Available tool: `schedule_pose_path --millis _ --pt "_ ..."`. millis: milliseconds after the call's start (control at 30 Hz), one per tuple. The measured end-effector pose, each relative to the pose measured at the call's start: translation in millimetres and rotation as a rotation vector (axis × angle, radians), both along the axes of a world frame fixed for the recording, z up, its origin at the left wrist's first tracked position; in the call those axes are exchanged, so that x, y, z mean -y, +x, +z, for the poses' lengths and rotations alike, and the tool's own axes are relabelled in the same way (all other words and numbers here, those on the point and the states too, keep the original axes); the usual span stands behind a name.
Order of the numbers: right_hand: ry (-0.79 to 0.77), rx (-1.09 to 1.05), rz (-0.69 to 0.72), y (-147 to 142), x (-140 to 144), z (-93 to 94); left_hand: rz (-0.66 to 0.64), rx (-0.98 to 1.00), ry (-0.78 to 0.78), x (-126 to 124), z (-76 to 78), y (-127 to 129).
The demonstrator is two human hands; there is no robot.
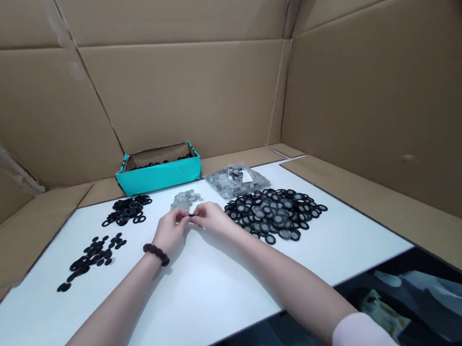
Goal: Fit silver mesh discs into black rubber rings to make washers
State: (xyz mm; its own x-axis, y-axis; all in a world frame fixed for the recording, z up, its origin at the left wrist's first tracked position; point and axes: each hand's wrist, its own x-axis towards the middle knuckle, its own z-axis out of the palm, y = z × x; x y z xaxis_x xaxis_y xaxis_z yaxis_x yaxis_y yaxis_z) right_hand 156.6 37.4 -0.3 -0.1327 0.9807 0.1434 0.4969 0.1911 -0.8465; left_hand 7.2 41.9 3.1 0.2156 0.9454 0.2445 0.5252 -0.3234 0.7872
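- Head view shows the left hand [170,229] and right hand [213,217] meeting fingertip to fingertip over the white worktop [212,280], both hands pinched closed on one small black ring [192,216] held between them.
- That ring is dark and tiny, just above the worktop's middle, in front of a small pile of grey discs [184,199]; only a sliver of it shows past the fingers, so whether it carries a mesh insert cannot be told.
- Right of the hands lies a broad heap of black rings with grey mesh centres [275,212] (near the right hand's knuckles, not touching).
- To the left are two scatters of plain black rings, one nearer [91,256] and one farther back [128,210].
- A clear plastic bag of grey parts [236,180] sits behind the heap, its contents blurred.
- A teal box [158,170] stands at the back; dark pieces show at its rim, the rest hidden by its wall.
- A dark bead bracelet [156,254] circles the left wrist.
- Cardboard walls [184,93] enclose the worktop.
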Motion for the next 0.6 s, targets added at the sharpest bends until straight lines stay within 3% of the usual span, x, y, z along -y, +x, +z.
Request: schedule_pose_path --millis 233,400,500,600 --pt "0.016 -0.036 -0.041 0.5 -3.8 1.9 0.065 0.053 -0.086 2.0 0.0 5.7" --pt "-0.271 -0.432 0.019 -6.3 -1.6 2.6 0.116 0.287 -0.152 1.3 -2.4 8.5" --pt "-0.424 -0.658 0.083 -6.1 0.8 6.7 0.108 0.307 -0.136 0.5 -0.9 7.0" --pt "-0.496 -0.718 0.088 -4.7 2.0 8.6 0.080 0.286 -0.120 -0.5 0.2 4.4"
